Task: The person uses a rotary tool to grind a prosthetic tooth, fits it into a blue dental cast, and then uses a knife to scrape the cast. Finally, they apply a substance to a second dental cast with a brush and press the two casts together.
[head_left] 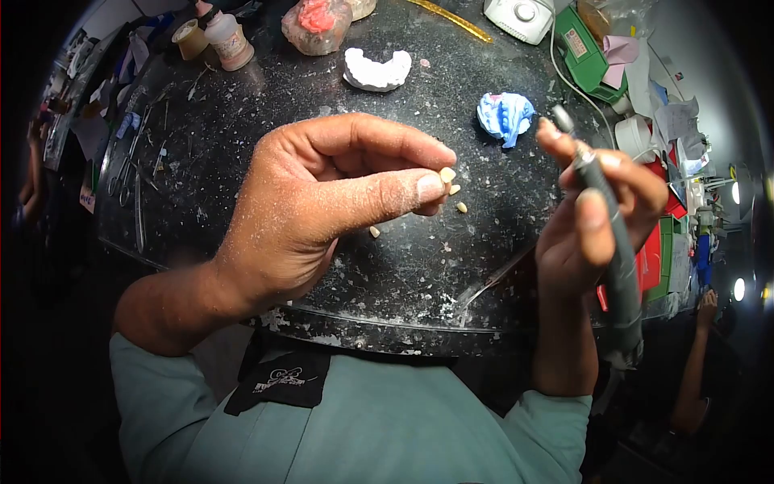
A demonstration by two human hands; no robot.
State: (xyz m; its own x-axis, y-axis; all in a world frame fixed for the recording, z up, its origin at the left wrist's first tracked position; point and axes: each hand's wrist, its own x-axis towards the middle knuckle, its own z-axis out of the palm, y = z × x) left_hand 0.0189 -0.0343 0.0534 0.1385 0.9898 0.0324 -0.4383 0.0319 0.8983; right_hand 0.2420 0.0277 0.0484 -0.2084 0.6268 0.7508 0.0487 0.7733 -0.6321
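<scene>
Curling thumb and forefinger almost together above the worktop (210, 113), the dusty left hand (294, 202) pinches a pale tooth-like piece (447, 174). It looks very light, hard and smooth, perhaps brittle at thin edges, and the fine dust could make it slip; its broader sides seem the best place for the fingertips. Just beyond the pinch lie two loose pieces (461, 207), likely just as easy to flick away. Farther right, a blue moulded lump (505, 117) looks firm but slightly yielding. The right hand (564, 250), half curled, has hold of a thick dark handpiece (617, 250), rigid, probably the heaviest item held, and best steadied near its narrow front
</scene>
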